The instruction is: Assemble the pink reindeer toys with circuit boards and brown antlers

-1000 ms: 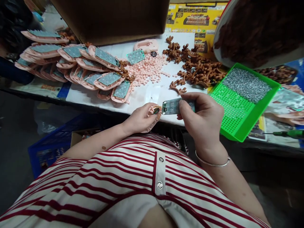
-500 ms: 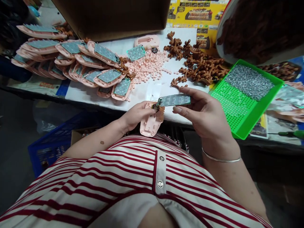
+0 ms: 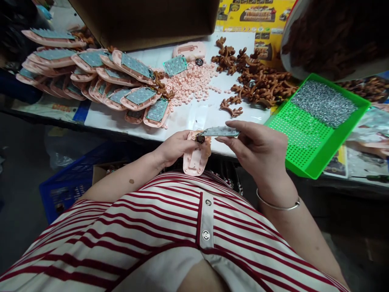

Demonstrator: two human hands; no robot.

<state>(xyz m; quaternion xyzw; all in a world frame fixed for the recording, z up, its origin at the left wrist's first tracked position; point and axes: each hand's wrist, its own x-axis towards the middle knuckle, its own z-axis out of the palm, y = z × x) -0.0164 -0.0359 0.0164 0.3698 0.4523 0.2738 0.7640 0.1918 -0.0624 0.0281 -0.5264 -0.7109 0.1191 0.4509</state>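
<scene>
My left hand [image 3: 179,147] grips a pink plastic shell [image 3: 195,161] with its hollow side facing up, near my body at the table's front edge. The thumb lies by a small round black part [image 3: 200,139] at the shell's upper end. Between the thumb and fingers of my right hand [image 3: 258,148] is a circuit board [image 3: 221,131] with a grey keypad sheet on it, tilted so that it shows nearly edge-on. The board's left end sits over the shell's top, beside the black part. Thin wires show there, too small to trace.
Pink shells with keypad boards [image 3: 136,69] are piled at left. Small pink pieces [image 3: 194,83] and brown antler-shaped parts [image 3: 255,81] lie mid-table. A green tray [image 3: 306,150] holds many screws [image 3: 325,103]. A cardboard box [image 3: 158,24] stands behind; a blue crate [image 3: 60,194] sits below.
My right hand has moved slightly left and down with the circuit board, which has tipped flatter toward edge-on. The left hand still holds the shell, with the black part now more visible.
</scene>
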